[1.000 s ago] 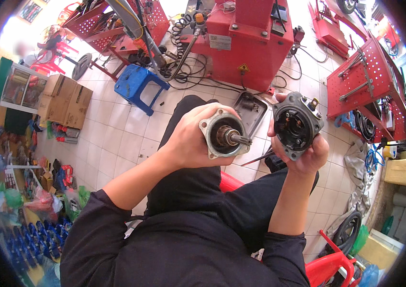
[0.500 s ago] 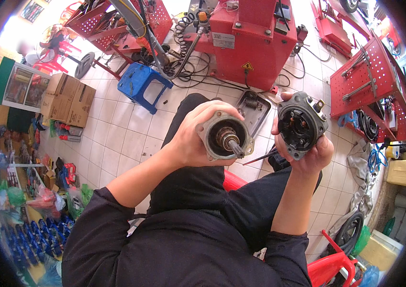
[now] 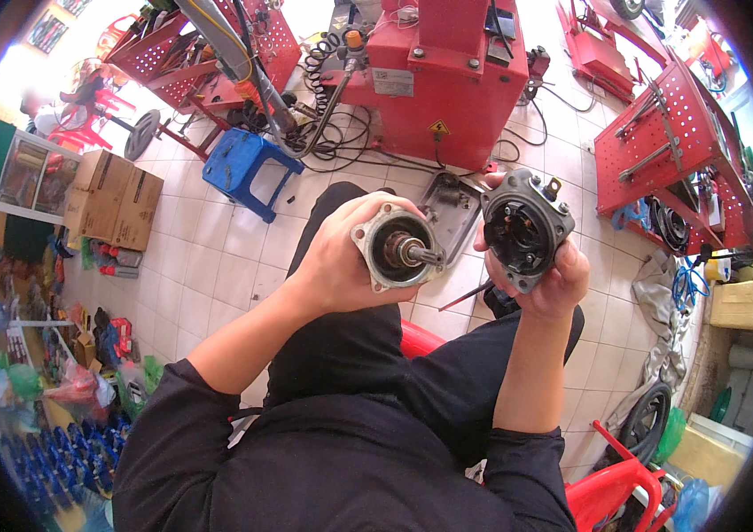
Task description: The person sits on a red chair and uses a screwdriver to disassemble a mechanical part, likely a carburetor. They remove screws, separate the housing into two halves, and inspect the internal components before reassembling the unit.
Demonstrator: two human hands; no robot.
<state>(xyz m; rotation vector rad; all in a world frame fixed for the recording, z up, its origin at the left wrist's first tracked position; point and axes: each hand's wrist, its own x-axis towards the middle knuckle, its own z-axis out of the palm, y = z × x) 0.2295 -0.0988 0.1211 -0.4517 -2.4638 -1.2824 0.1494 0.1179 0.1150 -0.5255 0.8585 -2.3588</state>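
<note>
My left hand [image 3: 329,259] is wrapped round a silver metal housing [image 3: 388,247], open end facing up and toward my right; inside, a splined shaft [image 3: 429,256] sticks out of a ringed centre. My right hand [image 3: 550,283] grips a dark round end cover [image 3: 521,232] with bolt holes, a side terminal and internal parts showing. The two parts are held apart above my black-trousered legs. Behind them on the tiled floor lies a grey tray [image 3: 467,240] with a small part in it, partly hidden by my hands. A thin dark rod [image 3: 467,297] shows below it.
A red machine [image 3: 440,97] with hoses and cables stands ahead, beside a blue stool [image 3: 239,160]. Red perforated carts [image 3: 638,151] are at right, cardboard boxes [image 3: 112,195] and bagged goods at left. I sit on a red chair [image 3: 607,488]. A partly visible person [image 3: 39,115] is at far left.
Since half a second ago the housing has turned, its shaft now pointing more rightward than downward. Both hands and the background sit slightly farther left in view; both grips are unchanged.
</note>
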